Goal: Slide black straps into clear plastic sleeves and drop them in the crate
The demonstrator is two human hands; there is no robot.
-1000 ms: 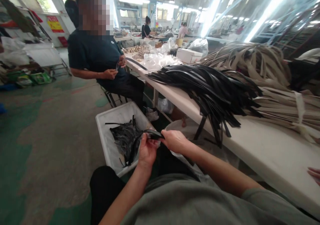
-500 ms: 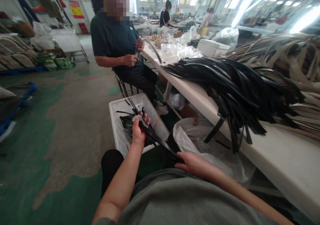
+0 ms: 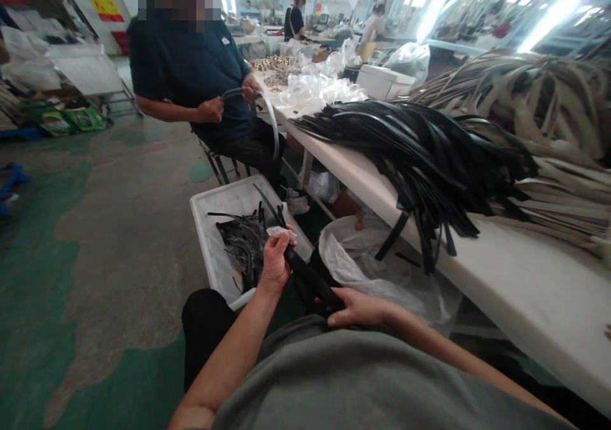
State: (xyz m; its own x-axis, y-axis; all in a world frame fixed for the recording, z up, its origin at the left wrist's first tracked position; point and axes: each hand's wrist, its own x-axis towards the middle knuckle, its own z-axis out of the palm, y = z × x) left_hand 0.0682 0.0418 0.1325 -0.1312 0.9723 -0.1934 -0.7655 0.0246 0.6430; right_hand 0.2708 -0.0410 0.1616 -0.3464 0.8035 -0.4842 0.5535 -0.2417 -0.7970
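A long black strap (image 3: 309, 273) runs between my two hands, in front of my lap. My left hand (image 3: 277, 258) is closed around its far part, with a small piece of whitish material (image 3: 280, 231) at the fingers. Closer to my body, my right hand (image 3: 356, 307) grips the near part of the strap. The strap's far end sticks out past my left hand over a white plastic bin (image 3: 205, 239). Inside that bin lies a heap of black strip pieces (image 3: 243, 245). Whether the strap is one layer or several, I cannot tell.
A pale table (image 3: 506, 277) on my right bears a pile of black straps (image 3: 410, 144) and a heap of beige straps (image 3: 534, 105). Beneath its edge stands a white sack (image 3: 344, 258). A seated co-worker (image 3: 191, 74) holds a strip (image 3: 273, 121) ahead of me.
My view has turned to the right. My left hand has closed more tightly around the strap, whose fingers were more spread before. The co-worker's hands have moved apart along the strip.
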